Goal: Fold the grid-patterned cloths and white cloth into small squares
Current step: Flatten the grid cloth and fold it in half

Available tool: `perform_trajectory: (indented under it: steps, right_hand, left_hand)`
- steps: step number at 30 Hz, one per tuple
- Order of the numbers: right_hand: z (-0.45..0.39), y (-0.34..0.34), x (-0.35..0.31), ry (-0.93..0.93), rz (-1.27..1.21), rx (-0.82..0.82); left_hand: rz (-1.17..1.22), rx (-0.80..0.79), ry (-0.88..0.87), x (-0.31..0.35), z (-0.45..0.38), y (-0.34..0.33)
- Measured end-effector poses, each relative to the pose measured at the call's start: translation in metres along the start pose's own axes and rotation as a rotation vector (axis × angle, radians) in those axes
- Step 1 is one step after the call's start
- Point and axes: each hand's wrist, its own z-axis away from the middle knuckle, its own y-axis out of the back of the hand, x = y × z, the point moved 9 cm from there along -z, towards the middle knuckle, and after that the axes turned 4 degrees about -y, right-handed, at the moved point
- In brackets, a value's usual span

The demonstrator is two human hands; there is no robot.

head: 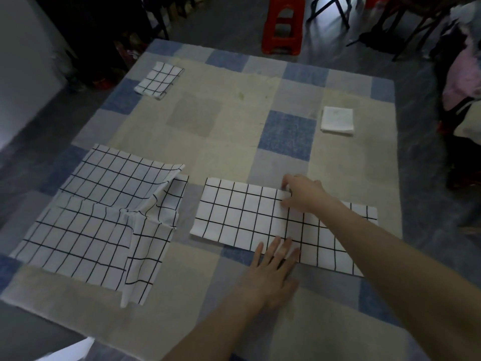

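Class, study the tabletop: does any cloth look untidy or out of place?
Yes. The large grid cloth at the near left lies rumpled, its right part bunched and creased, unlike the neat small grid square and white square farther back.

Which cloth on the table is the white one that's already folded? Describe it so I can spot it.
Start at the patchwork tablecloth and go to its far right side, beyond the long grid cloth under both hands. The white cloth lies there alone as a small square, the only cloth with no black grid lines.
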Motion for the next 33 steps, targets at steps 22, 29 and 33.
perform_trajectory:
  steps: [22, 29, 33]
  right_hand:
    - [0.069, 0.064, -0.008, 0.087, -0.482, -0.210]
    - [0.126, 0.098, 0.025, -0.002, -0.780, -0.130]
    - [0.138, 0.109, 0.051, -0.107, -0.998, -0.094]
  left_hand:
    - [1.314, 0.527, 0.711, -0.053, 0.074, 0.008]
    - [1.749, 0.478, 0.561, -0.038, 0.025, 0.094]
    - [1.649, 0.389, 0.558, -0.043, 0.012, 0.140]
